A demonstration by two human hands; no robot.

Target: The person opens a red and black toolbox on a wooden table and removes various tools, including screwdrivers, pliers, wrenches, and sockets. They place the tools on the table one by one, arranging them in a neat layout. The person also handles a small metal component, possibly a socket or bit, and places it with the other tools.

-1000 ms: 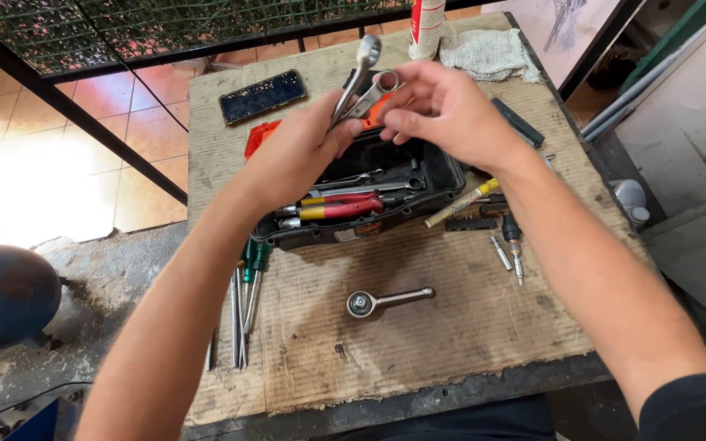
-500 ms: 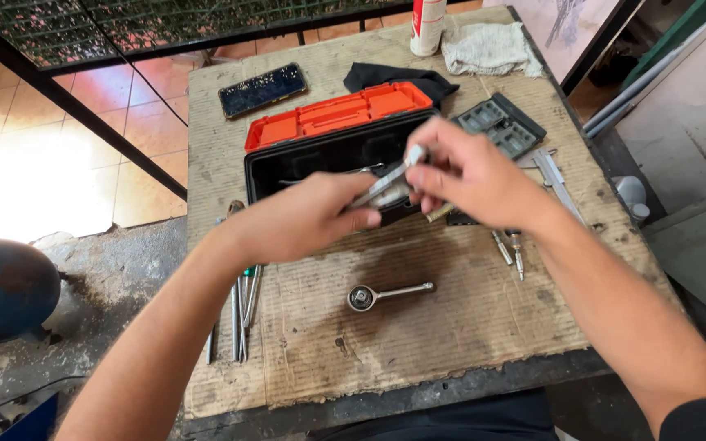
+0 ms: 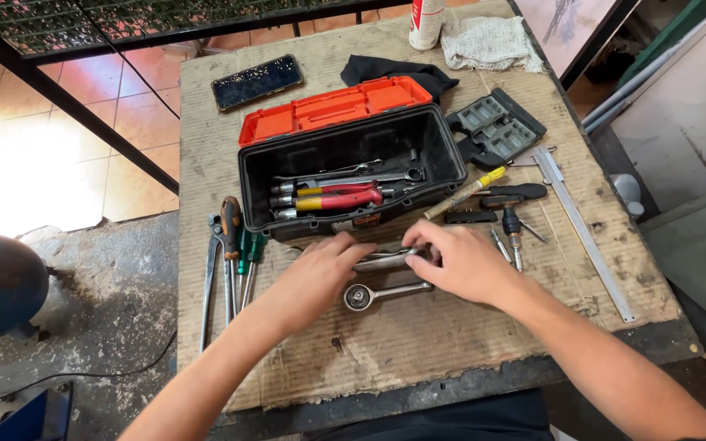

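My left hand (image 3: 318, 273) and my right hand (image 3: 459, 260) both grip a silver metal tool (image 3: 383, 260), laid level just above the cardboard in front of a black toolbox (image 3: 443, 151). The open box holds red-handled tools (image 3: 338, 198) and several wrenches, and its orange lid (image 3: 332, 108) leans back. A ratchet wrench (image 3: 382, 293) lies on the cardboard right below my hands.
Pliers and green-handled screwdrivers (image 3: 233, 257) lie left of the box. To the right are a yellow-handled tool (image 3: 466, 192), small screwdrivers (image 3: 510, 233), a grey bit case (image 3: 496, 126) and a long metal ruler (image 3: 583, 233). A phone (image 3: 256, 82), black cloth, white rag (image 3: 488, 42) and can sit at the back.
My hands came down from above the toolbox toward me with the silver tool, and now hold it low over the cardboard in front of the box.
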